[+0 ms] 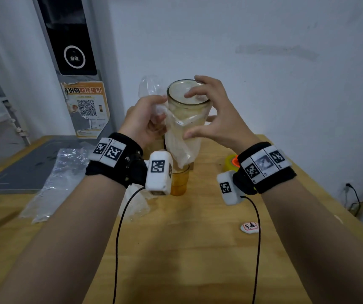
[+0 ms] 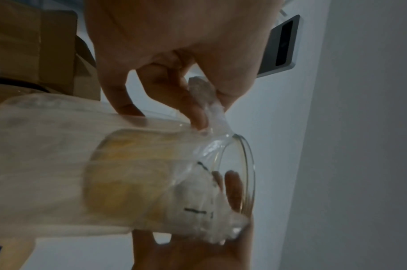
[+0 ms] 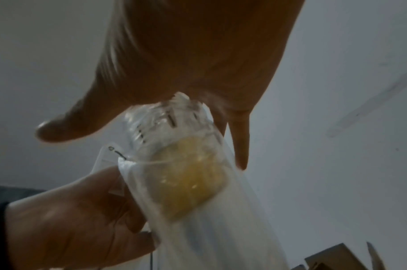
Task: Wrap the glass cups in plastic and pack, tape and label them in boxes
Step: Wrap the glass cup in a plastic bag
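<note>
A clear glass cup [image 1: 188,106] is held upright in the air above the wooden table [image 1: 176,249], partly sheathed in a thin plastic bag [image 1: 180,148] that hangs below it. My left hand [image 1: 158,110] pinches a bunched end of the plastic [image 2: 205,96] beside the rim. My right hand [image 1: 195,115] grips the cup, fingers curled over the rim and thumb on the front wall. One right fingertip [image 2: 232,186] is inside the mouth against crumpled plastic. A second, amber cup [image 1: 179,182] stands on the table below.
Loose plastic sheets [image 1: 55,178] lie at the left, partly on a grey mat [image 1: 22,170]. A yellow tape roll [image 1: 231,163] sits at the right, a small white label piece [image 1: 249,228] nearer me. A cardboard box [image 2: 36,45] shows behind the cup.
</note>
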A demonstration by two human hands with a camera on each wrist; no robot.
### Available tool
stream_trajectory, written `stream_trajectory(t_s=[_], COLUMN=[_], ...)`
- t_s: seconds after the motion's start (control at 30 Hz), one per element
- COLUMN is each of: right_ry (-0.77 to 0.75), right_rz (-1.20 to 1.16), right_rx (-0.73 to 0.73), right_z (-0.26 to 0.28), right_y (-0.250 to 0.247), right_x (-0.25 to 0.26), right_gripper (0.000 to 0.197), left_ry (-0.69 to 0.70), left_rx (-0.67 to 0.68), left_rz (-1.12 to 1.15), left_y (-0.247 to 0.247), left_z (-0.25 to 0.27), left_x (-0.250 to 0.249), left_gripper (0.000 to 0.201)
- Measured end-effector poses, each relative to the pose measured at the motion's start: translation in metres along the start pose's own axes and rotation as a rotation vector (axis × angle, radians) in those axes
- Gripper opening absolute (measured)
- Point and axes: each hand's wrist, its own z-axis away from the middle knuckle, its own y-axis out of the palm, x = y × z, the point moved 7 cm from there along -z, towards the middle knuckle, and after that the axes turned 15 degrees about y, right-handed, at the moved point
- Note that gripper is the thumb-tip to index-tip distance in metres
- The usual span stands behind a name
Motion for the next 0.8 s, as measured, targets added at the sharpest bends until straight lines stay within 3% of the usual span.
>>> stream_trajectory(t_s=[0.07,0.2,0.4,0.47,0.57,0.7,0.8], right_ry=[0.023,0.152,0.383,0.394,0.37,0.263,0.238], right_rz=[0.08,0.087,-0.083,-0.059,0.152,0.299,0.298], right_rx=[0.035,-0.119,-0.153,-0.117,-0.007,0.062,0.126], right_z=[0.004,0.005,0.014,0.013,0.011,0.014,0.013], right_y=[0.002,-0.004,0.0,0.005,0.016,0.022,0.027], right_x=[-0.003,-0.013,-0.022,-0.019,-0.017,-0.01,-0.01], right_gripper=[0.07,0.045,0.042,0.04,0.037,0.025,0.035], left_ry=[-0.069,-0.114,0.053,0.112,0.197,0.245,0.28], left_rx=[0.023,0.232,0.598,0.663,0.617,0.47,0.4], left_rz=[0.048,-0.003,-0.298,-0.363,-0.41,-0.582,-0.61], left_y=[-0.001,0.002,0.008,0.015,0.014,0.001,-0.002], left_z=[0.003,0.017,0.049,0.058,0.057,0.048,0.045], left_x=[0.01,0.023,0.034,0.04,0.046,0.059,0.062], left_gripper=[0.03,0.037,0.076,0.065,0.057,0.088,0.09])
